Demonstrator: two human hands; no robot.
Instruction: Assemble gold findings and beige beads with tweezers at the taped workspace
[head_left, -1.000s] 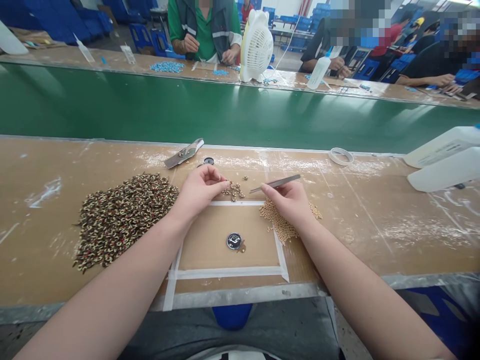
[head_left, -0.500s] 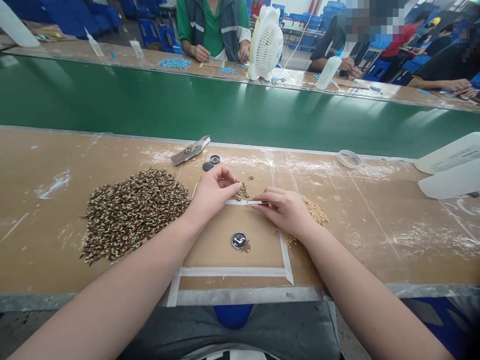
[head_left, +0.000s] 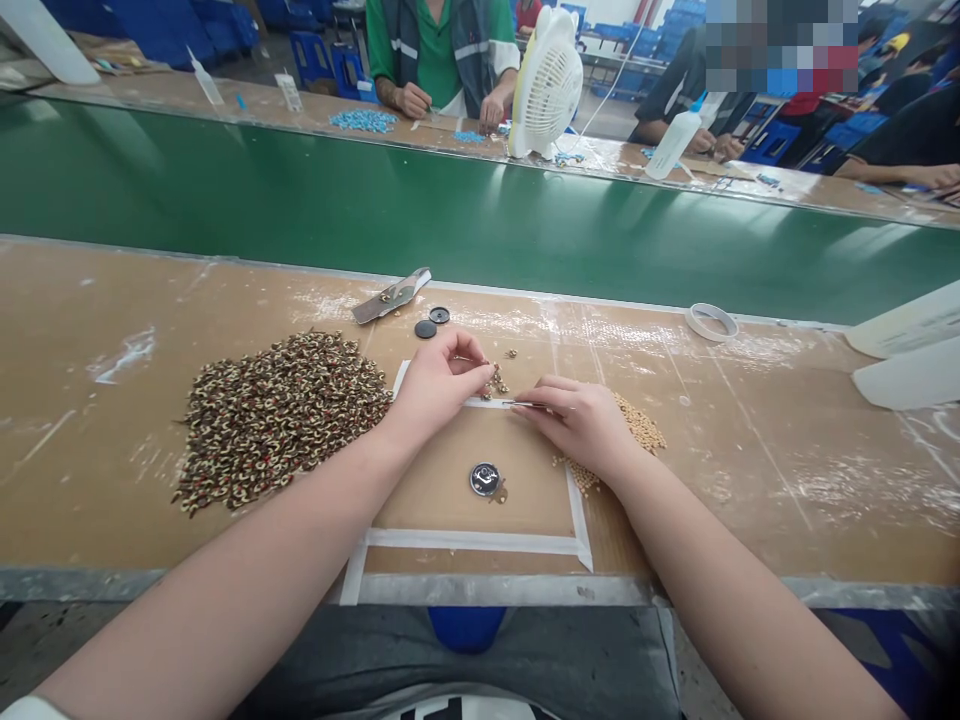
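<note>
Right hand (head_left: 585, 422): fingers clamped on tweezers (head_left: 534, 404), beside tan bead pile (head_left: 636, 424). Left hand (head_left: 441, 378): fingers together at small metallic pieces (head_left: 500, 383), can't tell if gripping one.

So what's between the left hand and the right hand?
The head view shows some small brownish pieces, a bit of white tape and the tweezers' tip.

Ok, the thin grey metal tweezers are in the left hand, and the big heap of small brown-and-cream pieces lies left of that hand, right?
No: the head view shows the thin grey metal tweezers in the right hand. The big heap does lie left of the left hand.
</note>
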